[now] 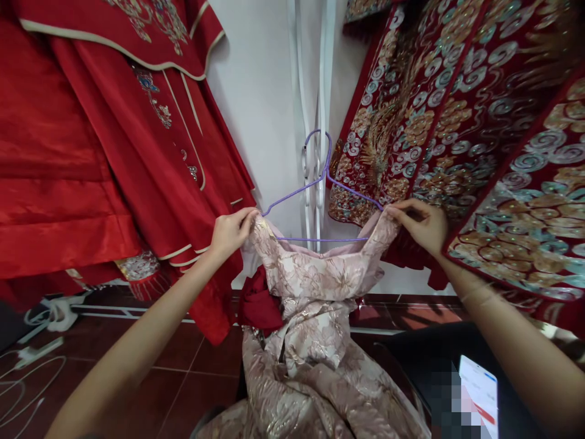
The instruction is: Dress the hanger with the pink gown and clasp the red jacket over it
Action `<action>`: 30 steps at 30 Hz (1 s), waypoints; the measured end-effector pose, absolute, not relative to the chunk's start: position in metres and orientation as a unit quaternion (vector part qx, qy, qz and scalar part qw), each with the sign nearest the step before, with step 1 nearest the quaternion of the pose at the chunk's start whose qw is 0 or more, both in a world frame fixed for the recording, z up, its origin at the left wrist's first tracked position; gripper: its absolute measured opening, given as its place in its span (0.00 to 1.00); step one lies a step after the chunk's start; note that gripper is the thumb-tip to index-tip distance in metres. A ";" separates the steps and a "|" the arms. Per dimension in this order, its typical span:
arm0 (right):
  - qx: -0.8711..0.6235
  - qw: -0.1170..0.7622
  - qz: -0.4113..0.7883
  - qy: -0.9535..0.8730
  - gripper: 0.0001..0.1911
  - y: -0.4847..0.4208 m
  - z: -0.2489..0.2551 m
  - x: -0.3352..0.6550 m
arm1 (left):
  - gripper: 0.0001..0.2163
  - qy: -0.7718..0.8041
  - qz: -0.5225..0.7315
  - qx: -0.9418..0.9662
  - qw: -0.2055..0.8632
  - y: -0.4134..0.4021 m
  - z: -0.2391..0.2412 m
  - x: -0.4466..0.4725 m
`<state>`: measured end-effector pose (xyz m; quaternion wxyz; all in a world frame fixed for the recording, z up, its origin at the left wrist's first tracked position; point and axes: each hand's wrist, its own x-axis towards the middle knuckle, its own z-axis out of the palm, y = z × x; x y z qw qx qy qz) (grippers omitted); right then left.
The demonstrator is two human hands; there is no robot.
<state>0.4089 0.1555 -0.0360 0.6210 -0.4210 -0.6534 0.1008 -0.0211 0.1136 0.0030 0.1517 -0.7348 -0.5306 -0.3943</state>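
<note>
At the 2 ends of 1 purple hanger (326, 173), left hand (232, 233) and right hand (424, 225) pinch 1 dress (315, 275).

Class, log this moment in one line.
left hand: pinching dress shoulder; right hand: pinching opposite shoulder; hanger: in dress; phone: screen lit

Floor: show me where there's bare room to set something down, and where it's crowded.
Bare brownish-red tile shows between the left forearm and the pale dress. It's crowded at far left, where white cords lie looped, and at bottom centre, where the dress's spread skirt hides the floor.
</note>
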 end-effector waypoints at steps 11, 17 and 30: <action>-0.537 0.664 0.364 -0.371 0.13 0.088 -0.122 0.410 | 0.17 -0.582 -0.440 -0.663 -0.169 0.075 -0.088 -0.045; -0.500 0.630 0.423 -0.418 0.18 0.056 -0.132 0.402 | 0.18 -0.404 -0.438 -0.651 -0.471 0.077 -0.068 0.022; -0.537 0.702 0.264 -0.387 0.17 0.076 -0.119 0.411 | 0.12 -0.295 -0.633 -0.356 -0.622 0.121 -0.055 0.057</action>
